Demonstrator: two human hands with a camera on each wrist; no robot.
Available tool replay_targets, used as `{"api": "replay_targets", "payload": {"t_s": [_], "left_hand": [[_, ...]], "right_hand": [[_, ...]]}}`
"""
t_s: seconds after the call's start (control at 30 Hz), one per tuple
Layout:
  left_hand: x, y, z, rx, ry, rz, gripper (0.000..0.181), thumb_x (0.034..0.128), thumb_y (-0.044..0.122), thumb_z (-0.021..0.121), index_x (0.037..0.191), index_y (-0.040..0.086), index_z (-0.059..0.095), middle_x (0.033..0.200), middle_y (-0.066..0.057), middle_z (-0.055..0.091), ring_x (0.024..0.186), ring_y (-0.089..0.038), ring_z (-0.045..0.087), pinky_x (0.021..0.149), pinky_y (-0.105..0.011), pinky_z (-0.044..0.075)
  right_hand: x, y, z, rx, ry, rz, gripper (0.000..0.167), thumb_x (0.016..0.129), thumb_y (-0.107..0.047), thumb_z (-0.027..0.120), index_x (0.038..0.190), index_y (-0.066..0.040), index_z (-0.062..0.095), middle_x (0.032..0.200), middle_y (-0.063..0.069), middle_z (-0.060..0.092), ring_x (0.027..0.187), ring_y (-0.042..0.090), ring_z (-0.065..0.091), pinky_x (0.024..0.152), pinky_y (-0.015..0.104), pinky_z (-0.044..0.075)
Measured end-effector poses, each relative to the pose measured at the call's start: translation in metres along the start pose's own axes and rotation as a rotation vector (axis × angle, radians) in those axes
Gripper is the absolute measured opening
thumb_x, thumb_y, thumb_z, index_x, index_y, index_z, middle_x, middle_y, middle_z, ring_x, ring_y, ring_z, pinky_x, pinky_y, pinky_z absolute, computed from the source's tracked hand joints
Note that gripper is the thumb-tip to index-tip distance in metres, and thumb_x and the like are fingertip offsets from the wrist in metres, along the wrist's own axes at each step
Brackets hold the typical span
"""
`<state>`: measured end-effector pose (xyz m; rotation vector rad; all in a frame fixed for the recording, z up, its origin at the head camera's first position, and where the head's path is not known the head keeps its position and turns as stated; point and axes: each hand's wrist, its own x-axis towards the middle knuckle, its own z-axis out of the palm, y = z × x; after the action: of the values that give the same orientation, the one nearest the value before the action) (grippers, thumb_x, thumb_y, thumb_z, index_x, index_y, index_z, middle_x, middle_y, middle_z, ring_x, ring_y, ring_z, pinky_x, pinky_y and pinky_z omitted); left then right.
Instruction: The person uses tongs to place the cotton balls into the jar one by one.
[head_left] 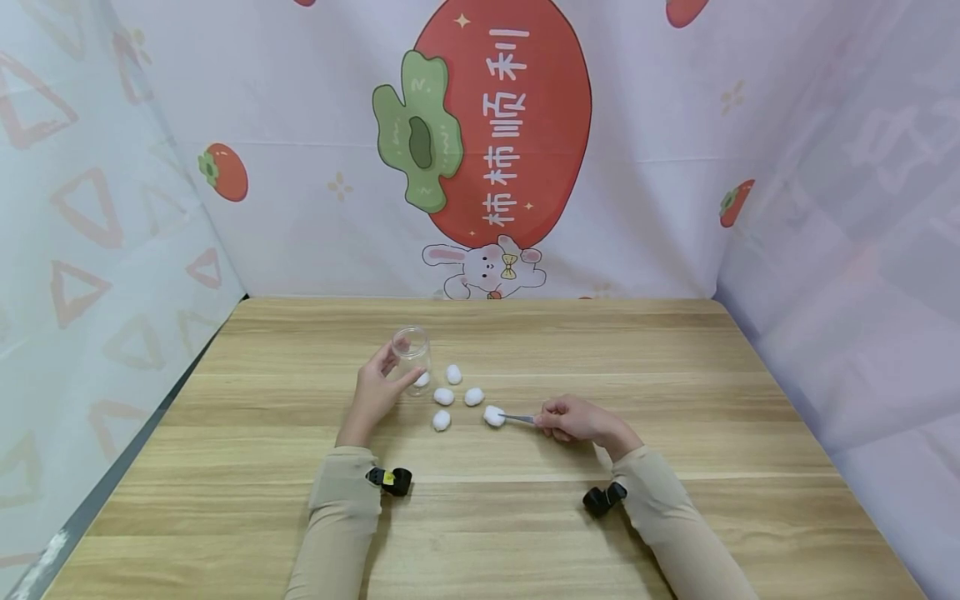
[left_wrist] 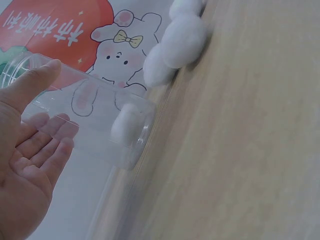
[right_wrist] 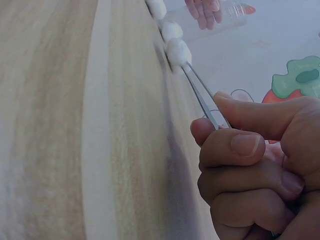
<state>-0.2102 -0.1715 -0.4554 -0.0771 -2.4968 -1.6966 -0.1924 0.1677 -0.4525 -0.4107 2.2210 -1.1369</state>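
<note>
My left hand (head_left: pixel 377 389) grips a clear jar (head_left: pixel 412 354) that stands upright on the table, thumb on one side and fingers round the other. One cotton ball (left_wrist: pixel 127 124) lies at the bottom of the jar. In my right hand (head_left: pixel 576 418) a pair of metal tweezers (head_left: pixel 517 418) is pinched between thumb and fingers. Its tips touch a cotton ball (head_left: pixel 493 416) on the table; whether they squeeze it I cannot tell. Between the hands lie several other loose cotton balls, one (head_left: pixel 453 374) of them close beside the jar.
The wooden table (head_left: pixel 480 525) has a printed cloth (head_left: pixel 300 225) hanging behind it and pale cloth at both sides. Black camera straps sit on the left sleeve (head_left: pixel 345 500) and the right sleeve (head_left: pixel 667 500).
</note>
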Motion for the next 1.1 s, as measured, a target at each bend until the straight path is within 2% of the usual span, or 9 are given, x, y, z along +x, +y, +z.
{"api": "replay_targets", "payload": {"t_s": [0.3,0.73,0.9,1.1], "left_hand": [[0.000,0.000,0.000,0.001,-0.004,-0.002,0.071,0.0841,0.018,0.075,0.144,0.002,0.041,0.145,-0.017,0.049,0.138,-0.033,0.045,0.120,-0.036,0.039],[0.000,0.000,0.000,0.001,0.005,0.014,0.070,0.0832,0.017,0.076,0.143,0.002,0.042,0.144,-0.018,0.051,0.137,-0.033,0.046,0.119,-0.037,0.040],[-0.001,0.001,0.000,0.006,0.009,0.011,0.071,0.0829,0.017,0.076,0.143,0.002,0.042,0.144,-0.019,0.051,0.137,-0.034,0.047,0.118,-0.038,0.040],[-0.001,0.000,0.000,0.012,0.010,0.000,0.072,0.0825,0.017,0.076,0.144,0.002,0.041,0.145,-0.019,0.049,0.137,-0.035,0.046,0.118,-0.039,0.040]], "right_hand": [[-0.001,-0.005,-0.002,-0.011,0.022,-0.018,0.035,0.099,-0.021,0.053,0.081,0.008,0.054,0.050,-0.006,0.039,0.049,0.009,0.035,0.046,0.017,0.027],[0.000,-0.011,-0.005,0.034,0.020,-0.038,0.034,0.099,-0.019,0.052,0.087,0.012,0.054,0.052,-0.006,0.038,0.050,0.009,0.033,0.046,0.017,0.027],[0.000,-0.012,-0.006,0.031,0.020,-0.062,0.036,0.100,-0.020,0.051,0.088,0.014,0.051,0.051,-0.006,0.037,0.049,0.008,0.032,0.047,0.017,0.027],[0.001,-0.016,-0.007,0.055,0.027,-0.052,0.037,0.100,-0.021,0.051,0.088,0.014,0.052,0.053,-0.006,0.041,0.048,0.008,0.033,0.045,0.016,0.028]]}}
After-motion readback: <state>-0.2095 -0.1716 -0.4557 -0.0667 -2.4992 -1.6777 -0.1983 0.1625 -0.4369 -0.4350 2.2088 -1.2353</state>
